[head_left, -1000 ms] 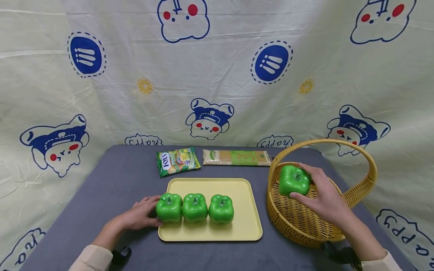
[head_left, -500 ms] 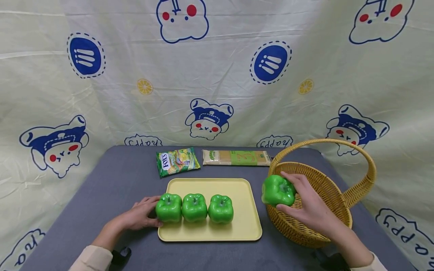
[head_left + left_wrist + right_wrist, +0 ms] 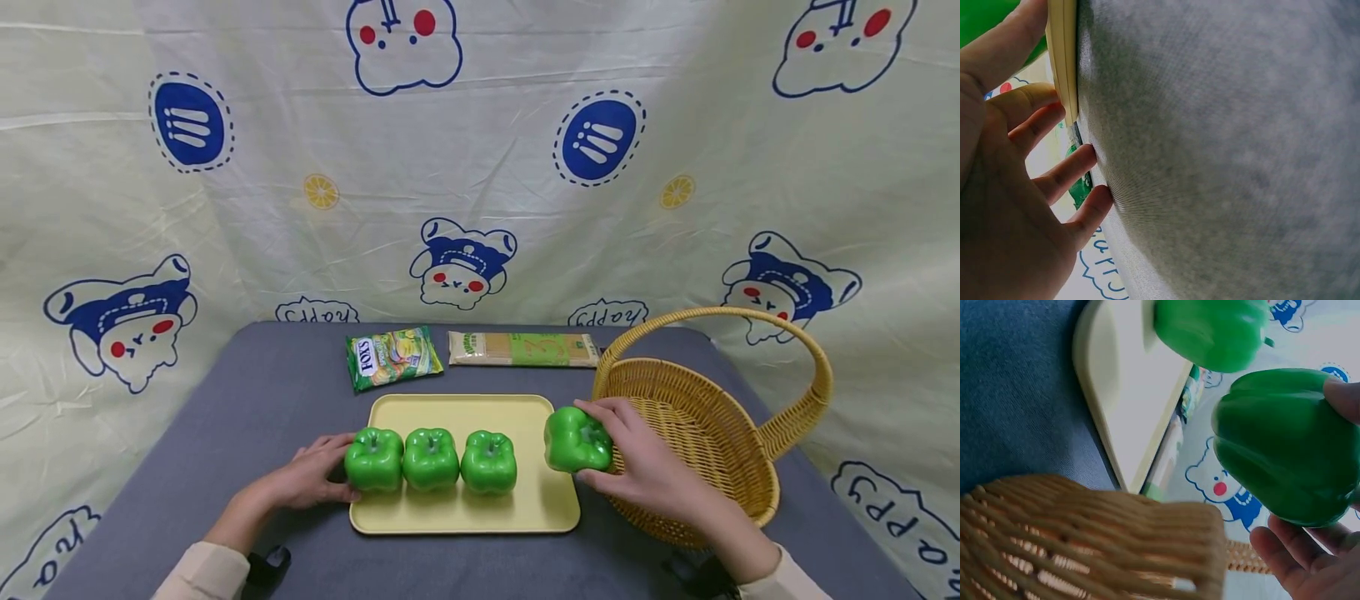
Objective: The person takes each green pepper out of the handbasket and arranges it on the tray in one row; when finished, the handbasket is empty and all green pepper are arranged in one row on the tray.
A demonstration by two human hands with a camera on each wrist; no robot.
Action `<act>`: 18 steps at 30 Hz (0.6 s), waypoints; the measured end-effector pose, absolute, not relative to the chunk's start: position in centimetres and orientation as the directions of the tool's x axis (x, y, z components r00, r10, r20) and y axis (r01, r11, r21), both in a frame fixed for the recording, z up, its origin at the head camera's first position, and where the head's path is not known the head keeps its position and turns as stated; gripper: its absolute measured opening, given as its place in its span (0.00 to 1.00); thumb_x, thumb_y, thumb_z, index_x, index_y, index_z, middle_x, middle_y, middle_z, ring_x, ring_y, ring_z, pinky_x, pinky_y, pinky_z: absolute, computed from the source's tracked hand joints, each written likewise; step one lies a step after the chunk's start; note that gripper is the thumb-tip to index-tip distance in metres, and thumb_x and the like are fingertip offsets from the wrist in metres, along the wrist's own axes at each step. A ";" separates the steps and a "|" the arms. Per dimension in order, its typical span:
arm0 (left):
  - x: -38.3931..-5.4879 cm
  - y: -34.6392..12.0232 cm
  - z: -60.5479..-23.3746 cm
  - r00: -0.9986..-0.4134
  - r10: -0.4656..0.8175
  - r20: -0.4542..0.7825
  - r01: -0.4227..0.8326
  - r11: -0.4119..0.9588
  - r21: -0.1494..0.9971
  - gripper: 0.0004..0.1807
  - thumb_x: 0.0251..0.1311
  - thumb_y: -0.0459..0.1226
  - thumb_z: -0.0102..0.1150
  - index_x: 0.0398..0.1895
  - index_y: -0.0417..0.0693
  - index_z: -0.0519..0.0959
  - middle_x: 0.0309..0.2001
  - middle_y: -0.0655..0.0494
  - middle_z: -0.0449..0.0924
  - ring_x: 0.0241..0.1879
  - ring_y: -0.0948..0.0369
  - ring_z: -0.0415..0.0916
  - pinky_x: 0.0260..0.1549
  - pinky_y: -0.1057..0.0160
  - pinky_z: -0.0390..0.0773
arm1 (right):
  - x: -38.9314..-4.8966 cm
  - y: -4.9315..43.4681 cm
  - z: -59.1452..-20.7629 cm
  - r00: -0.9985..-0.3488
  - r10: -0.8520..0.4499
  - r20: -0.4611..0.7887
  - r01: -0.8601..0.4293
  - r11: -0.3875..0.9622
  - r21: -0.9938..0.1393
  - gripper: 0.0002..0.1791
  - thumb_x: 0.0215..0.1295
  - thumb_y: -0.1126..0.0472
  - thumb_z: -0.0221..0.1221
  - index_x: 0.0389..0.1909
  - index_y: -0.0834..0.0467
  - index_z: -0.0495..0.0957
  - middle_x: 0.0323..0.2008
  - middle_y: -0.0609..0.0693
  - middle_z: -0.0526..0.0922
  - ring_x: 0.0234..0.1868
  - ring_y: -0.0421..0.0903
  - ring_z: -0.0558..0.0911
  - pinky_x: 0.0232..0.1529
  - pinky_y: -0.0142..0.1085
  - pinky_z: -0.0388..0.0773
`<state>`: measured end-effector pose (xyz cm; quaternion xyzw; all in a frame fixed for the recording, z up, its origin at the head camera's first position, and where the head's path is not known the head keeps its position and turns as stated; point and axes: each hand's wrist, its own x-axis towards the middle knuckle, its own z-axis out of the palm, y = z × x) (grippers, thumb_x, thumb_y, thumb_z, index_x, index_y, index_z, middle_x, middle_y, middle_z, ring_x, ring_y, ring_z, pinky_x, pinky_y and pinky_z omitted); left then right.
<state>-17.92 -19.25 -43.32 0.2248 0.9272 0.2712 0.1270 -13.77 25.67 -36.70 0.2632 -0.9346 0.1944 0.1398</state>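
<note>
My right hand [image 3: 651,468] holds a green bell pepper [image 3: 576,440] between thumb and fingers. In the head view that pepper overlaps the right edge of a pale yellow tray [image 3: 459,410]; in the right wrist view the pepper [image 3: 1288,447] hangs higher than the tray surface [image 3: 1132,375]. Three more bell peppers stand in a row on the tray: a left one [image 3: 374,460], a middle one [image 3: 431,459] and a right one [image 3: 489,462]. At the tray's left edge rests my left hand [image 3: 313,477], its spread fingers [image 3: 1038,122] touching the rim beside the left pepper.
A wicker basket [image 3: 693,417] with a tall arched handle [image 3: 813,387] stands right of the tray, partly behind my right forearm. Behind the tray lie a green FOX'S candy bag [image 3: 395,357] and a long noodle-like packet [image 3: 523,349]. A printed curtain [image 3: 480,167] backs the grey table.
My right hand has carried the bell pepper leftward out of the basket and over to the tray's right edge. The left hand and the three peppers on the tray have stayed put.
</note>
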 end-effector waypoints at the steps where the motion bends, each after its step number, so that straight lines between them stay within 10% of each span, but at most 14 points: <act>1: -17.9 -19.3 -43.3 -0.867 0.486 -0.112 0.349 0.752 0.560 0.42 0.47 0.51 0.69 0.64 0.41 0.68 0.67 0.43 0.63 0.65 0.41 0.57 0.53 0.33 0.56 | -13.8 25.5 -36.8 -0.824 -0.442 0.354 -0.545 0.789 -0.282 0.44 0.47 0.52 0.71 0.66 0.53 0.63 0.53 0.51 0.68 0.49 0.44 0.72 0.42 0.41 0.75; 18: -18.1 -19.3 -43.5 -0.870 0.475 -0.130 0.325 0.752 0.573 0.42 0.46 0.50 0.70 0.64 0.41 0.68 0.67 0.43 0.62 0.65 0.41 0.56 0.54 0.31 0.54 | -15.6 23.5 -39.1 -0.820 -0.513 0.255 -0.557 0.817 -0.149 0.43 0.47 0.44 0.69 0.64 0.55 0.67 0.55 0.53 0.74 0.53 0.51 0.75 0.50 0.49 0.71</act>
